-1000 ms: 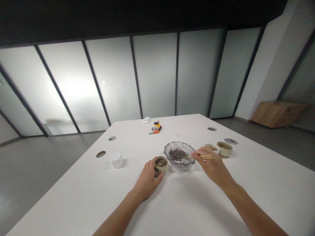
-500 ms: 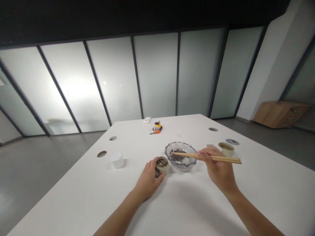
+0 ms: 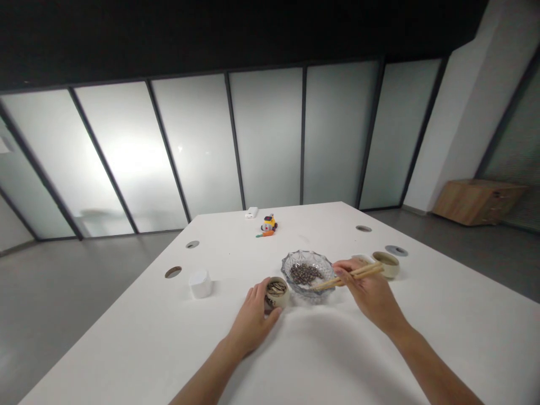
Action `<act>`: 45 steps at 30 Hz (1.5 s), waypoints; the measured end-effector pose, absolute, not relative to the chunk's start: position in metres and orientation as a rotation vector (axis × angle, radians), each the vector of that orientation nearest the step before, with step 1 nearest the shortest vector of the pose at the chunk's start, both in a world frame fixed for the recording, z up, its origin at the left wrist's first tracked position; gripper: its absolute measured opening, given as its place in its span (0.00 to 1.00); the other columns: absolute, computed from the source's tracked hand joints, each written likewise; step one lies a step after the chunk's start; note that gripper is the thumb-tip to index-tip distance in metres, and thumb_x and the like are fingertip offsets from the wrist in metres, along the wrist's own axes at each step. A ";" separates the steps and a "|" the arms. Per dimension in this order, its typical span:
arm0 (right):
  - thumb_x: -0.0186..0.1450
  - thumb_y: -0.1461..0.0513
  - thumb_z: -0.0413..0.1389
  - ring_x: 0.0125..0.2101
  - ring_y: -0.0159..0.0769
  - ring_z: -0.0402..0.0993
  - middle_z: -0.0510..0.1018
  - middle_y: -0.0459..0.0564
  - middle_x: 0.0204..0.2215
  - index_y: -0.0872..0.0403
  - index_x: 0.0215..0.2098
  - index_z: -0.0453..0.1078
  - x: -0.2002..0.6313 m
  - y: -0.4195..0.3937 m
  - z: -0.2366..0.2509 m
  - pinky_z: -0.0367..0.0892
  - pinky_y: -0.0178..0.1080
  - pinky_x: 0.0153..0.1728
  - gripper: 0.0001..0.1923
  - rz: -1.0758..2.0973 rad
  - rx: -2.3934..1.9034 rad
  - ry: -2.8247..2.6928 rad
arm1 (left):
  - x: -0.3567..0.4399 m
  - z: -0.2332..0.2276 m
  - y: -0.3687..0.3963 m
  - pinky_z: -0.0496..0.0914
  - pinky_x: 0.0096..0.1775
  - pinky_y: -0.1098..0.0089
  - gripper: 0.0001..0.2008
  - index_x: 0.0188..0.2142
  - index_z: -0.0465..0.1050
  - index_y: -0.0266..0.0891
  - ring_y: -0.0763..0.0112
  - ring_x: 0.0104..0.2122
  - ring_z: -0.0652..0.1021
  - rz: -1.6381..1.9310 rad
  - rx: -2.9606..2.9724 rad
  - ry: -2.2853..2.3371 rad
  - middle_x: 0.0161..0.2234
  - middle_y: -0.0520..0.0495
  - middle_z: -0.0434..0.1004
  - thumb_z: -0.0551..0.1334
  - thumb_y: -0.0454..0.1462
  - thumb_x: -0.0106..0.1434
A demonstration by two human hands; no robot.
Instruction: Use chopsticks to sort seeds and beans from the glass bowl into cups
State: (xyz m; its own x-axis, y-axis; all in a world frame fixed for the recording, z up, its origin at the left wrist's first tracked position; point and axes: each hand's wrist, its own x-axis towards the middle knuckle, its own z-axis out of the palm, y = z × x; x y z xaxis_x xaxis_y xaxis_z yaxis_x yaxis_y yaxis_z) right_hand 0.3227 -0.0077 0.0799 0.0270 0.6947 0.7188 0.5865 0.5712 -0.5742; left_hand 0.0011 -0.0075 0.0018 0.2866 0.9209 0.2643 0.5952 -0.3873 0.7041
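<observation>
My left hand (image 3: 256,316) is wrapped round a small pale cup (image 3: 281,299) that holds striped pieces looking like sunflower seeds (image 3: 276,288). In my right hand (image 3: 371,292) is a pair of wooden chopsticks (image 3: 358,274). Their tips reach into the near right side of a clear cut-glass bowl (image 3: 291,260), just right of the cup. Small dark brown pieces (image 3: 304,273) lie at the bottom of the bowl, with something whitish beside them. Whether the tips pinch anything is too small to tell.
Beyond my right hand stand another pale cup (image 3: 390,269) and a partly hidden white dish (image 3: 363,259). A white container (image 3: 199,284) is at the left. Farther back on the white table (image 3: 236,253) are a yellow toy vehicle (image 3: 269,223), an orange carrot-shaped item (image 3: 265,234) and a white box (image 3: 252,212).
The chopstick tips have moved from over the dark pieces toward the bowl's near right side, and their back ends now tilt up. My left hand stays on the cup. The view has shifted slightly.
</observation>
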 end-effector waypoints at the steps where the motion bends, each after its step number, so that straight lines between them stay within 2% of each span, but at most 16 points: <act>1: 0.76 0.33 0.55 0.32 0.45 0.83 0.87 0.53 0.33 0.48 0.39 0.84 0.322 -0.006 0.077 0.77 0.44 0.35 0.32 0.185 -1.107 -1.652 | 0.001 0.001 -0.007 0.64 0.74 0.48 0.39 0.76 0.61 0.41 0.47 0.71 0.72 0.908 2.081 1.360 0.71 0.34 0.72 0.67 0.40 0.68; 5: 0.75 0.33 0.57 0.32 0.46 0.84 0.88 0.53 0.35 0.48 0.42 0.86 0.317 -0.001 0.064 0.79 0.45 0.34 0.31 0.406 -1.124 -1.705 | 0.001 0.000 -0.006 0.64 0.74 0.48 0.39 0.76 0.61 0.40 0.47 0.70 0.72 0.898 2.081 1.366 0.71 0.33 0.73 0.67 0.40 0.68; 10: 0.76 0.35 0.58 0.37 0.46 0.85 0.88 0.54 0.37 0.48 0.40 0.87 0.318 0.001 0.060 0.79 0.44 0.41 0.30 0.353 -1.099 -1.711 | 0.000 -0.004 -0.005 0.67 0.72 0.47 0.38 0.75 0.63 0.43 0.47 0.69 0.74 0.943 2.090 1.362 0.70 0.35 0.75 0.68 0.40 0.67; 15: 0.76 0.31 0.52 0.34 0.47 0.83 0.85 0.53 0.32 0.48 0.36 0.83 0.327 0.007 0.062 0.78 0.47 0.40 0.35 0.163 -1.133 -1.600 | -0.001 -0.004 -0.005 0.67 0.73 0.46 0.39 0.76 0.62 0.42 0.46 0.70 0.73 0.938 2.095 1.356 0.70 0.34 0.74 0.68 0.40 0.68; 18: 0.76 0.29 0.50 0.32 0.47 0.84 0.84 0.53 0.28 0.48 0.34 0.81 0.328 0.008 0.061 0.78 0.46 0.36 0.38 0.232 -1.157 -1.582 | -0.001 -0.003 -0.005 0.66 0.73 0.47 0.39 0.76 0.62 0.42 0.46 0.71 0.73 0.932 2.090 1.351 0.71 0.34 0.73 0.67 0.40 0.68; 21: 0.75 0.30 0.51 0.31 0.47 0.83 0.83 0.52 0.27 0.48 0.33 0.81 0.323 0.004 0.061 0.77 0.45 0.33 0.37 0.309 -1.166 -1.651 | -0.002 -0.004 -0.004 0.65 0.74 0.47 0.39 0.76 0.63 0.42 0.46 0.71 0.73 0.933 2.083 1.358 0.71 0.34 0.73 0.68 0.40 0.68; 29: 0.78 0.36 0.56 0.34 0.44 0.84 0.83 0.53 0.34 0.48 0.35 0.83 0.317 -0.002 0.057 0.80 0.45 0.37 0.30 0.420 -1.086 -1.720 | -0.002 -0.005 -0.005 0.66 0.73 0.47 0.38 0.76 0.63 0.43 0.47 0.70 0.74 0.949 2.094 1.362 0.71 0.35 0.74 0.68 0.41 0.68; 38: 0.75 0.34 0.58 0.33 0.48 0.85 0.84 0.54 0.32 0.47 0.33 0.82 0.311 -0.007 0.065 0.83 0.48 0.35 0.31 0.328 -1.055 -1.532 | 0.001 0.001 -0.007 0.67 0.73 0.48 0.38 0.75 0.63 0.44 0.48 0.69 0.74 0.929 2.101 1.356 0.70 0.36 0.75 0.68 0.40 0.68; 41: 0.74 0.34 0.59 0.35 0.50 0.86 0.85 0.55 0.34 0.47 0.34 0.83 0.303 -0.013 0.066 0.85 0.50 0.38 0.30 0.395 -1.009 -1.427 | 0.000 0.003 -0.008 0.67 0.73 0.49 0.38 0.75 0.64 0.44 0.48 0.69 0.74 0.931 2.100 1.344 0.70 0.36 0.74 0.68 0.40 0.68; 45: 0.75 0.35 0.60 0.34 0.47 0.86 0.85 0.54 0.33 0.47 0.34 0.83 0.283 -0.023 0.064 0.85 0.47 0.36 0.28 0.464 -0.942 -1.387 | 0.001 0.003 -0.009 0.66 0.73 0.50 0.38 0.75 0.63 0.44 0.48 0.70 0.73 0.937 2.107 1.351 0.70 0.36 0.74 0.68 0.39 0.68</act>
